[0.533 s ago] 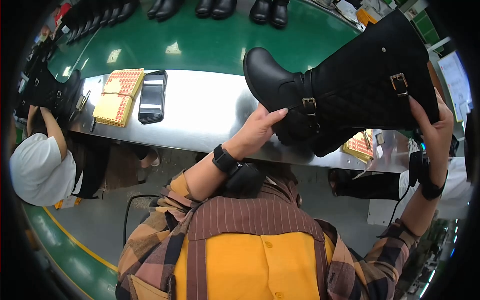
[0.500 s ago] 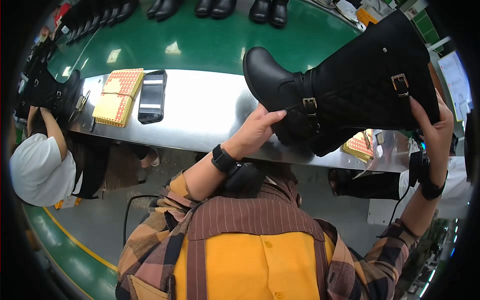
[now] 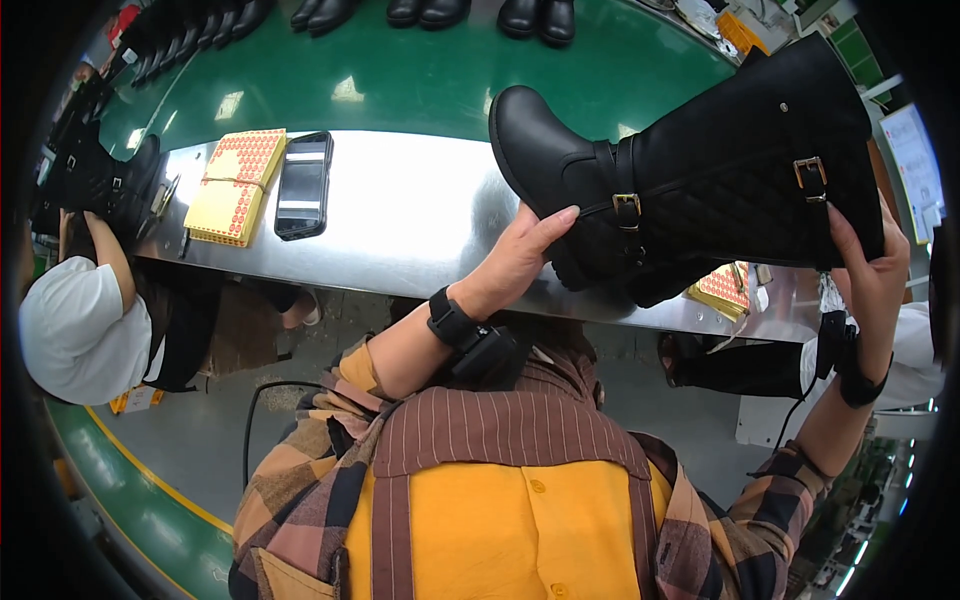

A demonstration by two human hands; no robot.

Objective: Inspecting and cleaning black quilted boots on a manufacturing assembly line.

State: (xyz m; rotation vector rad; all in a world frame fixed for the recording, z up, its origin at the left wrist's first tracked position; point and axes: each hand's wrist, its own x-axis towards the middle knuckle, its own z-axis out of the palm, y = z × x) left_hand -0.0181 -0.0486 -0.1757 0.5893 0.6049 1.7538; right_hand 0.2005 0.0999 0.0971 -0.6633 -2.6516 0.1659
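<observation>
A tall black boot (image 3: 690,175) with quilted panels and gold buckles lies sideways in my two hands, toe to the left, above the metal edge of the bench. My left hand (image 3: 520,245) grips it at the sole, the thumb resting near the ankle strap. Around the top of the shaft closes my right hand (image 3: 872,262), thumb on the near face below the upper buckle; its other fingers are mostly hidden behind the shaft. Part of a second black boot (image 3: 680,280) shows beneath the held one.
On the metal ledge (image 3: 400,210) lie a banded stack of yellow sticker sheets (image 3: 228,205) and a phone (image 3: 304,185). More sheets (image 3: 722,290) sit at right. Boots (image 3: 540,20) line the green belt (image 3: 420,90). A co-worker in white (image 3: 85,320) handles a boot at left.
The boot has turned slightly in my hands, showing more of its quilted side, and its shaft has shifted a little to the right. Both hands keep their hold.
</observation>
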